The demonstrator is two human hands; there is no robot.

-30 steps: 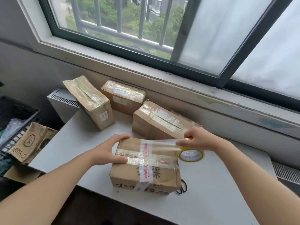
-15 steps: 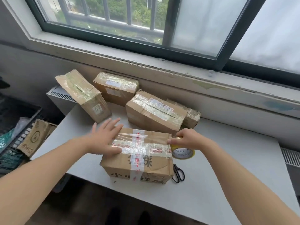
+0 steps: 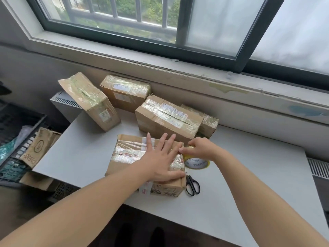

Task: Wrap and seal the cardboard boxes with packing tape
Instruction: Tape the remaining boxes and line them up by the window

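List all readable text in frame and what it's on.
"IN CHINA", "MADE IN": inner core of the tape roll.
"轻放": front face of the near box.
Circled "K": far-left carton; the word under it is unreadable.
Labels on the rear boxes: too blurred to read.

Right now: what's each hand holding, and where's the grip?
The right hand grips the tape roll by its top rim, beside the box. The left hand holds nothing; its straight fingers press flat on the box top.
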